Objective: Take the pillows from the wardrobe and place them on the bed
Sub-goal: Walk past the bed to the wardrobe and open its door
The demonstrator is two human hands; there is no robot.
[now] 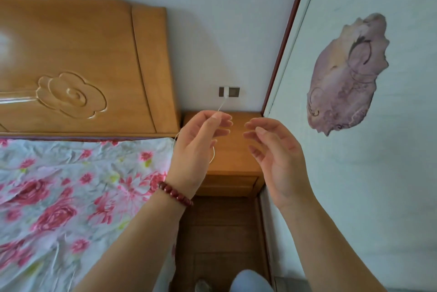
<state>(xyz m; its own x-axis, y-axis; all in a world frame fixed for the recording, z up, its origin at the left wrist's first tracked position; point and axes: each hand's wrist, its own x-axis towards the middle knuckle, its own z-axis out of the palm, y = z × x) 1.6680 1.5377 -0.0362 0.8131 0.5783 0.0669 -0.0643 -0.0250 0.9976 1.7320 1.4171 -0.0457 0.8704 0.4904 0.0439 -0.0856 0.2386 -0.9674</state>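
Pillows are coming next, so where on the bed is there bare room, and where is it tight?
The floral sheet lies bare from the headboard to the near edge. It is tight by the nightstand, where the left hand and right hand hover empty near the white cable, beside the wardrobe door.

Your forearms are bare, no sleeves showing. You've got a bracelet (pixel 175 193) of dark red round beads on the wrist of your left hand (pixel 196 147). Your right hand (pixel 276 161) wears nothing, no ring or watch visible. Short plain nails. At the bottom edge, light blue trousers (pixel 250 281) and a grey shoe (pixel 203 285), blurry.
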